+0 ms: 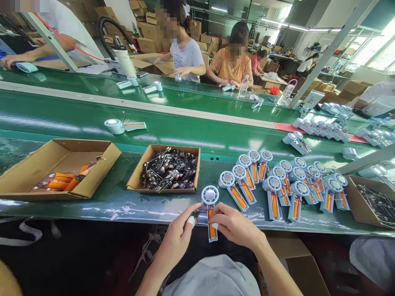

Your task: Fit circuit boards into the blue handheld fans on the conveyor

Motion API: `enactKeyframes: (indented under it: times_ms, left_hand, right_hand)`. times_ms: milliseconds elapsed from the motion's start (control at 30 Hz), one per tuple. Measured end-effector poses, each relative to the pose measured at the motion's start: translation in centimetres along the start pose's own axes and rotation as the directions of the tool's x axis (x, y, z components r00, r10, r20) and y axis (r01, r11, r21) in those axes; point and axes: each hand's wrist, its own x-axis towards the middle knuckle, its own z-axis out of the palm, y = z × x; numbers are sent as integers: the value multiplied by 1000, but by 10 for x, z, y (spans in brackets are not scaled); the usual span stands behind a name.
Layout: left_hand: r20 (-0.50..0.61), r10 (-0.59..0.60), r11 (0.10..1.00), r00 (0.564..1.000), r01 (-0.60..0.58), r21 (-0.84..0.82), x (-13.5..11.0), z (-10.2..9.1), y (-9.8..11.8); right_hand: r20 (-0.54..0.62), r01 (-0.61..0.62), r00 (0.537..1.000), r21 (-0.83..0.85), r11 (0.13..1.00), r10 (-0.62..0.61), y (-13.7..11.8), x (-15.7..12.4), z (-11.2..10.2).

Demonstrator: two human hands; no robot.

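Observation:
Both my hands work on one small handheld fan body (210, 209) at the table's near edge. It has a round white head and an open handle with an orange battery inside. My left hand (179, 238) pinches a small black circuit board joined to the fan by thin wires; its fingertip wears a white cot. My right hand (236, 226) grips the handle's right side, fingers curled on it.
A cardboard box of black circuit boards (168, 168) and a box of orange batteries (58, 168) sit to the left. Several open fan bodies (277, 181) lie to the right. One fan (117, 125) rides the green conveyor. Other people work across the belt.

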Motion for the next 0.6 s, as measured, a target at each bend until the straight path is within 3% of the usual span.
enactKeyframes:
  times_ms: [67,133,233,333,433,600]
  left_hand:
    - [36,74,982,997,-79,170,-2,-1,0]
    - [92,92,926,991,-120,357,-4,-1,1]
    - [177,59,846,983,-143,514,-8,-2,2]
    - [224,53,890,973,-148,431,-8,-4,4]
    - [160,65,965,985,-103,240,-7,-3,5]
    - [-22,-100,994,995,101,40,-6,3,5]
  right_hand:
    - [-108,-15,994,133,991,30,1,6,6]
    - [-229,-77,961,321,944,156,2,13,16]
    - [-262,-182,872,612,770,414,1,23,32]
    - [-201,-210,836,744,635,511,0,28,40]
    - [-200,-189,841,762,619,503,1,27,41]
    - [-165,-252,828,743,619,535,-3,27,37]
